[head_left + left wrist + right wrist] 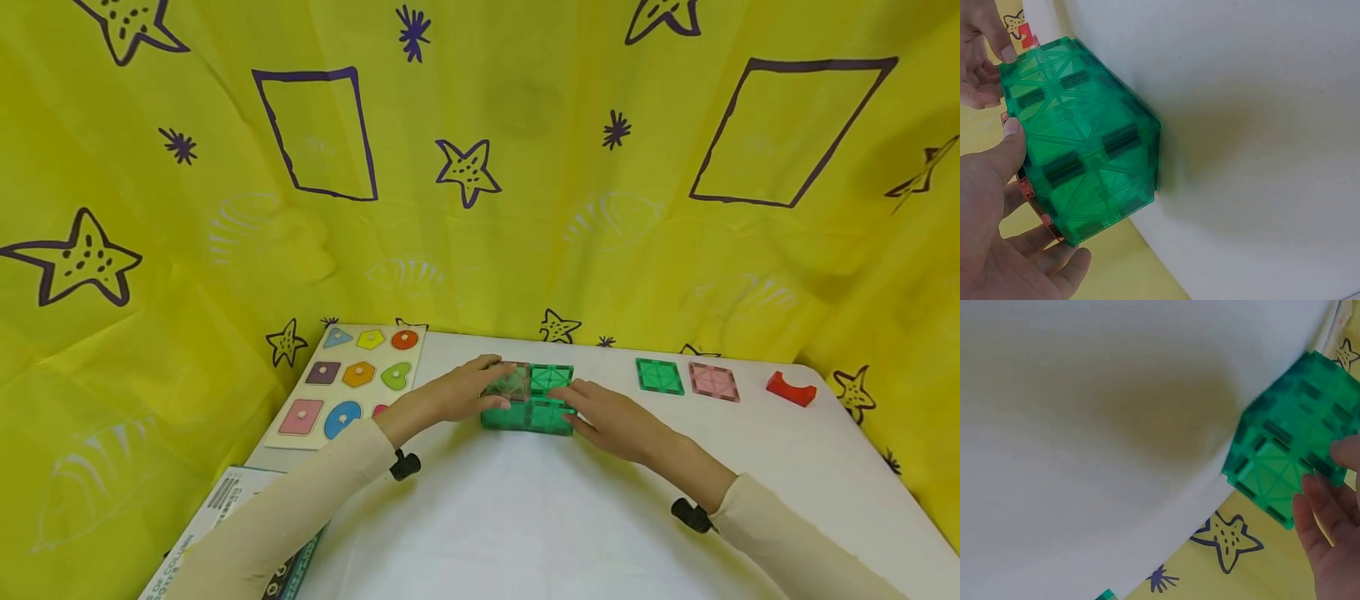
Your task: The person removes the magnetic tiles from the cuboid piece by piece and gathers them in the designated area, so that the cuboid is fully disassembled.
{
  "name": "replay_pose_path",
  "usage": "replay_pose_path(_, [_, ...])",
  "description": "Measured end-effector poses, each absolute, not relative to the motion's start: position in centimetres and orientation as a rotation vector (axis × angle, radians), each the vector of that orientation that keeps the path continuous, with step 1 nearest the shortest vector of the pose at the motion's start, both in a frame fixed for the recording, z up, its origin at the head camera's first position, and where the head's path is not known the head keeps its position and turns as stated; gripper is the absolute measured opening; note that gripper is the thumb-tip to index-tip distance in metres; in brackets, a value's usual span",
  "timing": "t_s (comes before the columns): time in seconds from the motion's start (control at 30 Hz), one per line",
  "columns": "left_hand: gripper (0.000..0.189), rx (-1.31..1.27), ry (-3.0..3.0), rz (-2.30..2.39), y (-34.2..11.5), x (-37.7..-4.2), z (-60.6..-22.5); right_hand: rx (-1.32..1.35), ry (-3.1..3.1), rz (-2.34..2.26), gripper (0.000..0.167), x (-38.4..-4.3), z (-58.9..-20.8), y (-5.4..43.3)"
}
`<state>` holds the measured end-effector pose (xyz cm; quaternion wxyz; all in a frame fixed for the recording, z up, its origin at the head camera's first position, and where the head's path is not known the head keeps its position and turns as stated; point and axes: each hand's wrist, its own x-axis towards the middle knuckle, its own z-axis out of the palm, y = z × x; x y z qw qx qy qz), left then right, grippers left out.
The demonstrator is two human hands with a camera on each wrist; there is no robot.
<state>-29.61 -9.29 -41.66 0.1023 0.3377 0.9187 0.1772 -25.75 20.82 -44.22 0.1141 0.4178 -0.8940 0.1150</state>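
Observation:
A box of see-through green magnetic tiles [528, 417] stands on the white table, two tiles wide along its near face. Over its left half lies a pink magnetic tile [513, 385], its edge showing in the left wrist view. My left hand [465, 390] grips this tile, thumb at the near edge and fingers reaching round the far side. Against the box's right end, my right hand [611, 417] touches the upper edges with fairly straight fingers, as the right wrist view shows. Whether the green panel at the box's upper right is a top or the back wall, I cannot tell.
To the right lie a loose green tile [660, 377], a loose pink tile [714, 382] and a red arched block [791, 389]. A knobbed shape puzzle board [345, 392] is at the left, with a printed box [225, 508] nearer. Yellow patterned cloth [525, 250] hangs behind.

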Motion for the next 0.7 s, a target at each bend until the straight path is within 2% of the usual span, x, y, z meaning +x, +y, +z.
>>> replay_pose_path(0.7, [0.067, 0.991, 2.724, 0.513, -9.3, -29.6, -41.8, 1.352, -2.428, 0.32, 0.059, -25.7, -45.6, 20.9])
